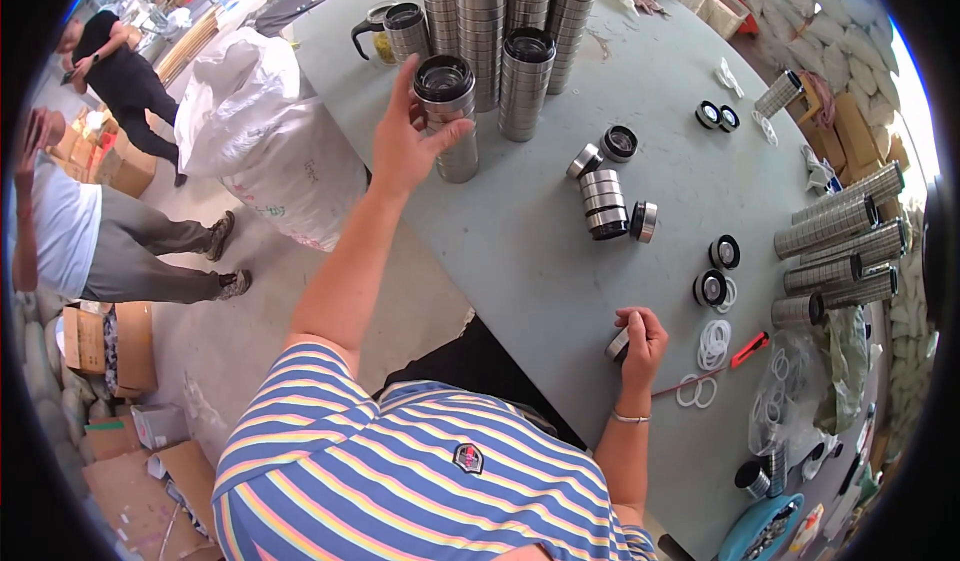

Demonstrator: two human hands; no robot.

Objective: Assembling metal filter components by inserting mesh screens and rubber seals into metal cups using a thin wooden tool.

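The left hand [405, 141] is wrapped around a tall upright stack of steel bearing rings [450, 116] that stands on the grey counter [560, 251] near its left edge, fingers curled round the upper part and thumb on the near side. The right hand [640, 339] is closed on a single bearing ring [617, 345], held against the counter close to its near edge. Risk, as judged: the gripped stack is loose rings with nothing binding them, so a sideways pull high up could shear it and send rings off the left edge to the floor; it also stands just beside further tall stacks [500, 21], and a knock could topple those in turn. A short stack [603, 201] with loose bearings around it lies mid-counter, within sweep of either forearm. White seal rings [712, 343] and a red-handled tool [745, 349] lie just right of the right hand and could be brushed off. Packaging: a large white woven sack [265, 141] with faint printing stands on the floor against the counter's left side; brown cardboard boxes [105, 346] sit on the floor at far left; long wrapped rolls of bearings [840, 251] lie on their sides at the counter's right; a clear plastic bag [790, 391] of parts lies below them. No label is legible.
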